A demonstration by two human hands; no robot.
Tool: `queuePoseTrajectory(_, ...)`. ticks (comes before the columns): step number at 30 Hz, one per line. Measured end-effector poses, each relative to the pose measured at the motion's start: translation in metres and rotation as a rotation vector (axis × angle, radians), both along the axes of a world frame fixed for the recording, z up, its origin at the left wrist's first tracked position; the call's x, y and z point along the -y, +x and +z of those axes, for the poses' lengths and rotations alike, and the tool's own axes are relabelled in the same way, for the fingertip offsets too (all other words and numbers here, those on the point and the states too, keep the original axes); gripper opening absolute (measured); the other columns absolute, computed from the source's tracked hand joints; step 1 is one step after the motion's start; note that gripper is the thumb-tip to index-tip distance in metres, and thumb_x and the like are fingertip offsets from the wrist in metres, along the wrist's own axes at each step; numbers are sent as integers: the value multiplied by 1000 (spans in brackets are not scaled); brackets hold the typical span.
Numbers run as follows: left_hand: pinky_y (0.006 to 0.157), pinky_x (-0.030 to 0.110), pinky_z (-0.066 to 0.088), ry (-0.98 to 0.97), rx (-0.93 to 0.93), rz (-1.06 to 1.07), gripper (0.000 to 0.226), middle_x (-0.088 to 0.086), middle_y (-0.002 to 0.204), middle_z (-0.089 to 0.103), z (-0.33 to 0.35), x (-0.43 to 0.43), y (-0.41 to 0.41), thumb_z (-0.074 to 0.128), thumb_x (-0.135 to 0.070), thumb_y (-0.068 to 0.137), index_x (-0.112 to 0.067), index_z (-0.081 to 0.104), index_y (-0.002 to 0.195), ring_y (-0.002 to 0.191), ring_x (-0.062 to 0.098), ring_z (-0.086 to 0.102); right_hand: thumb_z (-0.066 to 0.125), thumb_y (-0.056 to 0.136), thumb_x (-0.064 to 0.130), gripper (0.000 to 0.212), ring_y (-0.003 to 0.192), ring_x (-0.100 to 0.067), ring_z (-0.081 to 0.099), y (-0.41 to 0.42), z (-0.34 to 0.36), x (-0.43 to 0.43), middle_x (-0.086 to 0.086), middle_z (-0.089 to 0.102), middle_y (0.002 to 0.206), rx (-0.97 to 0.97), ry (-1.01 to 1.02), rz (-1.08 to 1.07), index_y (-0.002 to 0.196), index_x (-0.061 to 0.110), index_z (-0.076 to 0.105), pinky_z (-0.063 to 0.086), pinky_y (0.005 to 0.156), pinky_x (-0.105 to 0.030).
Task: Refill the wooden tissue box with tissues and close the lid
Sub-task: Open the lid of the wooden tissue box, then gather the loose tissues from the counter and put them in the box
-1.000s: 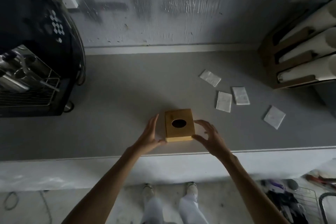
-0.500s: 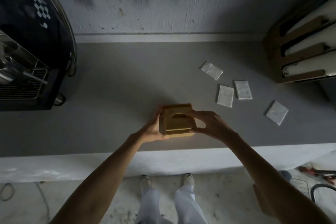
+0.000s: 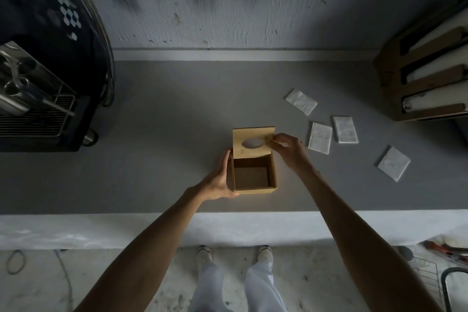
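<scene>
The wooden tissue box [image 3: 254,189] stands on the grey counter near its front edge, open, with a bare inside. Its lid [image 3: 253,135], with an oval hole, is swung up and back at the far side. My left hand [image 3: 220,177] grips the box's left wall. My right hand [image 3: 288,145] pinches the lid's right edge. Several folded white tissues lie to the right: one tissue [image 3: 300,101] farthest back, two side by side [image 3: 319,137] [image 3: 345,129], and one nearest the right [image 3: 393,163].
A black coffee machine [image 3: 48,63] with a metal drip grid fills the left of the counter [image 3: 164,134]. A wooden holder [image 3: 420,78] with white rolls stands at the right back. The wall runs along the back. My legs and the floor show below the counter's white front edge.
Both hands closed on the box, and my right hand has swung the lid up and back, so the box now stands open.
</scene>
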State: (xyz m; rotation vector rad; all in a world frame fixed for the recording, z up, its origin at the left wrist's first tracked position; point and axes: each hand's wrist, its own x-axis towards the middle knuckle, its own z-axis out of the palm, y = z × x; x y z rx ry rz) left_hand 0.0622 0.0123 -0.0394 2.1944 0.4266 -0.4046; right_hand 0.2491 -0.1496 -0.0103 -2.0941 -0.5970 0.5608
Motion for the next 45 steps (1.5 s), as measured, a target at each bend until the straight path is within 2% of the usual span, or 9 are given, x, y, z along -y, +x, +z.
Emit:
queuePoseTrajectory(8,105,29,33,15,-47,-18,136,1,159,-12,11,2,2,84,-31,67,-23,-28,143,145,27,13,74,81,12,19,83,-12,68,-3,-5,3,0,71,91,38,-24,41,99,8,69,55,80,-26)
queuePoseTrajectory(17,108,31,31,50,-79,-43,136,1,159,-17,18,2,1,83,-36,67,-22,-29,143,145,28,11,70,84,10,15,72,3,62,-5,-12,6,2,68,89,109,-6,47,99,5,69,50,68,-7)
queuePoseTrajectory(20,113,34,21,12,-132,-47,138,-2,156,-28,22,4,0,83,-37,67,-27,-33,141,147,24,-3,69,85,8,19,80,-5,66,-7,-14,9,-2,71,95,98,22,55,104,4,69,57,80,-21)
queuePoseTrajectory(23,109,26,12,-82,-118,-36,140,-5,155,-29,30,2,-1,85,-33,66,-30,-33,141,145,17,-8,66,88,11,29,96,-9,65,-15,-13,11,-4,67,112,39,67,12,117,7,63,52,79,-10)
queuePoseTrajectory(28,102,28,33,-270,-125,-1,133,-13,150,14,47,-3,6,85,-19,66,-49,-23,138,139,18,22,57,94,31,44,119,-25,57,-31,-22,24,-9,55,134,-219,60,-167,134,12,49,57,85,-36)
queuePoseTrajectory(34,78,46,58,-498,-263,277,85,8,152,28,44,-3,24,53,-13,95,-39,-9,147,128,33,45,55,96,24,30,91,-23,63,-32,-8,91,-8,66,99,-434,123,-509,121,8,58,52,78,-36)
queuePoseTrajectory(37,77,55,56,-424,-278,336,79,12,150,30,45,9,34,45,-6,97,-33,-8,148,121,37,49,62,89,16,20,70,-18,63,-11,-5,147,-8,69,80,-371,90,-769,105,5,69,49,63,-28)
queuePoseTrajectory(40,67,45,56,-365,-267,385,72,14,146,35,44,17,41,40,-2,97,-28,-1,150,113,34,51,65,85,17,13,60,-18,62,14,-1,193,-5,68,69,-331,5,-903,89,8,73,49,56,-27)
queuePoseTrajectory(45,68,47,60,-365,-275,427,72,9,142,39,30,12,43,43,-8,98,-38,1,149,96,24,56,60,73,34,27,84,-36,68,60,-9,239,-11,74,83,-136,-331,-904,91,22,76,57,77,-44)
